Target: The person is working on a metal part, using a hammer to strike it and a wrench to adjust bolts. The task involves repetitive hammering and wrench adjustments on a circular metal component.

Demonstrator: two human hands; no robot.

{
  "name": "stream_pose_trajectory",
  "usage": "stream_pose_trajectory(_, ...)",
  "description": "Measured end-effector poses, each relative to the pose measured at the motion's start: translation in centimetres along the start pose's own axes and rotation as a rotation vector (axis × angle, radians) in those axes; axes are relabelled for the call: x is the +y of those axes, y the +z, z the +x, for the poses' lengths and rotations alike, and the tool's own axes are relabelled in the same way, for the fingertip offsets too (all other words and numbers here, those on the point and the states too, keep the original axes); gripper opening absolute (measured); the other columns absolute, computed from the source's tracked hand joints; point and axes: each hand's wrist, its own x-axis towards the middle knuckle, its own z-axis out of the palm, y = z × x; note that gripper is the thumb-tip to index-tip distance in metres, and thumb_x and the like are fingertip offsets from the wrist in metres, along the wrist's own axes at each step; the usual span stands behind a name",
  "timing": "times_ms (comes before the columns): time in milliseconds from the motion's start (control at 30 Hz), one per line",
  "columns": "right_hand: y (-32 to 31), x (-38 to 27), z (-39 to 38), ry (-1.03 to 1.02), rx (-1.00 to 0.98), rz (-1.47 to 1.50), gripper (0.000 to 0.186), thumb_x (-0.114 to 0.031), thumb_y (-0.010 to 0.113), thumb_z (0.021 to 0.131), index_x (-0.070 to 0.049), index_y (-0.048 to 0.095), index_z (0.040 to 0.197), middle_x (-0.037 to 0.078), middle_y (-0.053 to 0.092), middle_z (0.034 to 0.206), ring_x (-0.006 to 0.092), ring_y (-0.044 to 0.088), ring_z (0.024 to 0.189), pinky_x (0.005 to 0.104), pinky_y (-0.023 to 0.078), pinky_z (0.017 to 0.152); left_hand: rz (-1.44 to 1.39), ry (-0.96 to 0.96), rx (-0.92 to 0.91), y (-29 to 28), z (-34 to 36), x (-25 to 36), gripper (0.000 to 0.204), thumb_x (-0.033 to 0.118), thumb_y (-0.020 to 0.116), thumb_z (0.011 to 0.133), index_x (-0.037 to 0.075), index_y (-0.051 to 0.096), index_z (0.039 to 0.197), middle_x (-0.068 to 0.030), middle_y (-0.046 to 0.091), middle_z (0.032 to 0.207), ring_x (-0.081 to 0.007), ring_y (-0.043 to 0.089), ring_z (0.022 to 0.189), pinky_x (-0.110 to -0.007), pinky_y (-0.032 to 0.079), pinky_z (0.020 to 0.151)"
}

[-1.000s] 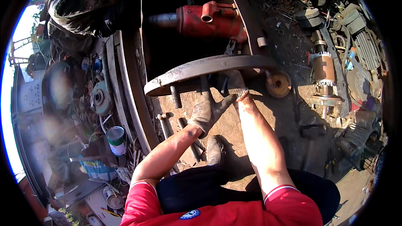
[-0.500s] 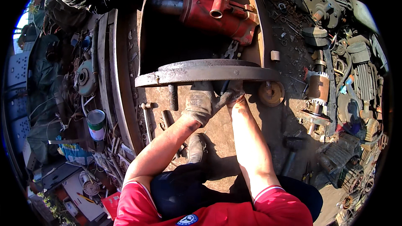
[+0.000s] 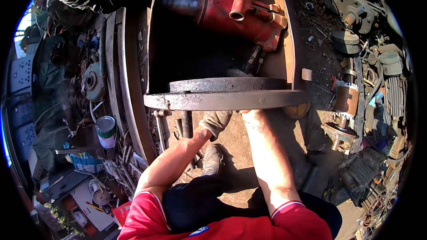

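Note:
A thick round steel flange (image 3: 231,101) with a raised disc on its far side stands nearly edge-on in front of me, against the end of a dark metal housing (image 3: 291,31). A threaded stud (image 3: 187,124) juts from its near face on the left. My left hand (image 3: 216,121), in a grey work glove, reaches under the flange's near edge; its fingers are out of sight. Beside it, my right hand (image 3: 252,114) is almost wholly covered by the flange, only the wrist area showing. What either hand holds cannot be seen.
Inside the housing lies a red hydraulic cylinder (image 3: 240,18), with metal tools (image 3: 253,60) below it. A hammer (image 3: 160,126) lies on the ground at left. An open paint can (image 3: 106,131) stands farther left. Machine parts, including a rusty motor rotor (image 3: 347,98), crowd the right.
In view, the flange sits lower and now covers most of both hands, which showed more before. The dark rod between my hands is now hidden. The cylinder appears shifted slightly right.

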Motion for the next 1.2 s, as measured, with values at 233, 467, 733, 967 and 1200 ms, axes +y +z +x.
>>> stream_pose_trajectory(233,-1.4,-0.7,-0.5,-0.042,-0.014,-0.006,0.04,-0.03,0.053,0.109,-0.006,0.058,0.14,0.01,0.067,0.128,0.0224,0.063,0.121,0.0362,0.051,0.107,-0.719,-0.346,-0.115,-2.3,2.3,3.5,0.031,0.032,0.047,0.11,0.005,0.061,0.119,-0.0094,0.064,0.097,-0.0193,0.062,0.079,-0.036,0.051,0.066)
stream_pose_trajectory(467,-3.7,0.6,-1.5,-0.021,-0.137,0.084,0.041,-0.03,0.054,0.108,-0.006,0.058,0.141,0.011,0.068,0.126,0.0236,0.063,0.121,0.037,0.051,0.107,-2.167,-0.247,-0.523,-3.5,1.5,2.4,0.041,0.046,0.048,0.105,0.006,0.06,0.105,-0.0083,0.066,0.088,-0.0138,0.048,0.054,-0.027,0.039,0.046)
stream_pose_trajectory(733,-6.4,2.1,4.2,0.112,-0.496,0.482,0.047,-0.031,0.049,0.112,-0.001,0.054,0.147,0.015,0.061,0.141,0.0236,0.059,0.13,0.0388,0.046,0.114,-1.596,-0.381,-0.245,-3.6,1.5,0.7,0.029,0.031,0.056,0.107,0.006,0.059,0.122,-0.0123,0.067,0.109,-0.0219,0.063,0.09,-0.032,0.054,0.065)
stream_pose_trajectory(967,3.1,4.3,2.2,-0.035,0.065,-0.155,0.066,-0.044,0.038,0.113,0.001,0.036,0.161,0.019,0.034,0.168,0.0309,0.036,0.153,0.0452,0.027,0.128,-1.026,-0.399,0.147,-3.5,-0.3,2.6,0.046,0.032,0.057,0.109,0.003,0.054,0.144,-0.0122,0.061,0.138,-0.0268,0.063,0.124,-0.04,0.058,0.095)
stream_pose_trajectory(1200,-9.3,2.6,5.5,-0.744,0.298,-1.33,0.037,-0.035,0.057,0.11,-0.003,0.065,0.127,0.004,0.07,0.101,0.0138,0.065,0.089,0.0317,0.056,0.087,-1.031,-0.195,-0.099,-1.3,5.6,3.1,0.055,0.057,0.049,0.106,0.005,0.067,0.111,-0.0106,0.07,0.087,-0.0205,0.067,0.064,-0.032,0.051,0.048)
